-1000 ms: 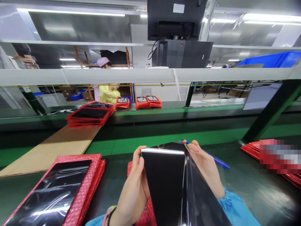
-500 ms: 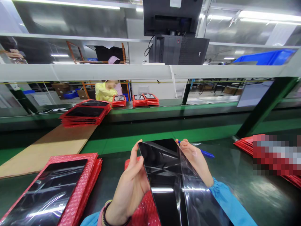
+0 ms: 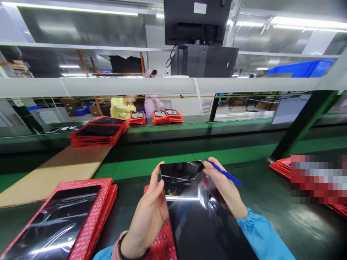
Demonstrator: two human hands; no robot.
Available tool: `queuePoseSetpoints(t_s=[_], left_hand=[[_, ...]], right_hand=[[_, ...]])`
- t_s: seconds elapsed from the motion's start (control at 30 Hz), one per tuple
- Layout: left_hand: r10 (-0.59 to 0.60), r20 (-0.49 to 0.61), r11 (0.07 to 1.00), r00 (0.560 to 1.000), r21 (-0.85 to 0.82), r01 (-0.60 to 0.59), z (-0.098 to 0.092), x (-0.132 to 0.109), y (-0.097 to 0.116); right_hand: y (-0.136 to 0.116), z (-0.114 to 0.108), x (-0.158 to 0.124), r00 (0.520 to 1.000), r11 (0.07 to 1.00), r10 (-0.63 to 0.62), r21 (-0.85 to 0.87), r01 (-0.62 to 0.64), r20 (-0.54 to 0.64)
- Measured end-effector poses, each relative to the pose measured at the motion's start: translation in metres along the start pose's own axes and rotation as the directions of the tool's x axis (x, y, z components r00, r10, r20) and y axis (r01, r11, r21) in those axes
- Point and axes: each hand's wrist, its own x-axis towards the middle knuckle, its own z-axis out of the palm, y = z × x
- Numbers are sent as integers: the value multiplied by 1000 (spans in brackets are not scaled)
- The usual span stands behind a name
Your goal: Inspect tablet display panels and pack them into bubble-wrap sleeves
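A black glossy screen panel (image 3: pixel 195 231) is tilted up in front of me, its far edge raised. My left hand (image 3: pixel 151 209) grips the panel's left edge, thumb on the near face and fingers behind. Over the panel's right part lies a clear film (image 3: pixel 210 202), creased and shiny near the top. At the top right corner, my right hand (image 3: pixel 219 180) pinches the film's corner; its fingertips are partly hidden. A blue pen (image 3: pixel 226 174) is tucked along that hand's fingers. Beneath the panel shows a red bubble-wrap pouch (image 3: pixel 164 242).
Left of my hands, a film-covered black panel (image 3: pixel 54 224) rests on red bubble pouches (image 3: pixel 107 206). A wooden board (image 3: pixel 56 173) leads to more stacked red pouches (image 3: pixel 92 142). Red pouches (image 3: pixel 282 164) lie on the right. People (image 3: pixel 119 106) stand beyond the shelf.
The clear film, lifted off toward the right before, now lies closer over the panel. My right hand has turned, exposing more of the pen. A person in pink has moved right in the background.
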Motion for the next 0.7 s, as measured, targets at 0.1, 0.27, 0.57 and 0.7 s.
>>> queuePoseSetpoints(t_s=[0.1, 0.27, 0.57, 0.7], left_hand=[[13, -26, 1000, 1000, 22, -13, -2, 2, -2], [117, -73, 980, 991, 169, -103, -8, 1, -9], [81, -293, 943, 953, 331, 22, -63, 14, -21], [-12, -337, 937, 941, 325, 129, -112, 32, -31]], right_hand=[[-13, 6, -9, 997, 999, 33, -18, -32, 68], [-24, 20, -22, 996, 997, -35, -72, 41, 86], [15, -15, -14, 998, 986, -56, -152, 61, 36], [33, -53, -17, 994, 968, 75, -246, -53, 80]])
